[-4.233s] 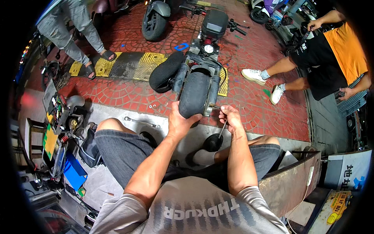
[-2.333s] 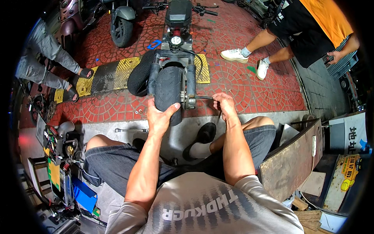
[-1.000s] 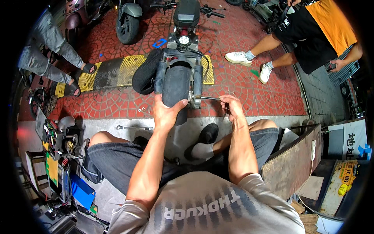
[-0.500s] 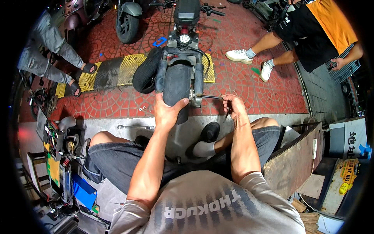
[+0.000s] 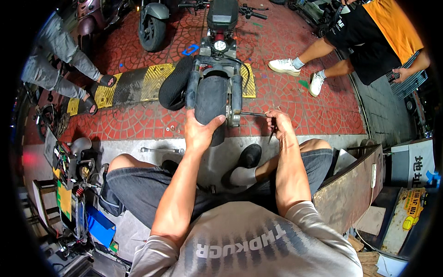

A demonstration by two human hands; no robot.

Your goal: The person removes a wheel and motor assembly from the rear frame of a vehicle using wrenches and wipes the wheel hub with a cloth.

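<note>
An electric scooter (image 5: 222, 18) faces me with its wheel end close. My left hand (image 5: 198, 131) is wrapped over the near side of its black tyre (image 5: 211, 99), thumb on the right edge. My right hand (image 5: 279, 123) is closed on a dark, thin rod that looks like a bent hex key (image 5: 253, 114). The rod reaches level to the right side of the wheel, by the lower end of the fork leg (image 5: 236, 92). Another dark end pokes out below my fingers. How its tip sits at the axle is too small to tell.
A loose black tyre (image 5: 174, 87) leans left of the wheel, by a yellow-black speed bump (image 5: 154, 78). A wrench (image 5: 161, 150) and small nuts (image 5: 172, 129) lie on the ground. Two people stand at far left and right. A rusty metal box (image 5: 346, 194) is beside my right knee.
The view has shifted slightly. My right hand has moved a touch up and its fingers have turned a little on the hex key. My left hand stays on the tyre.
</note>
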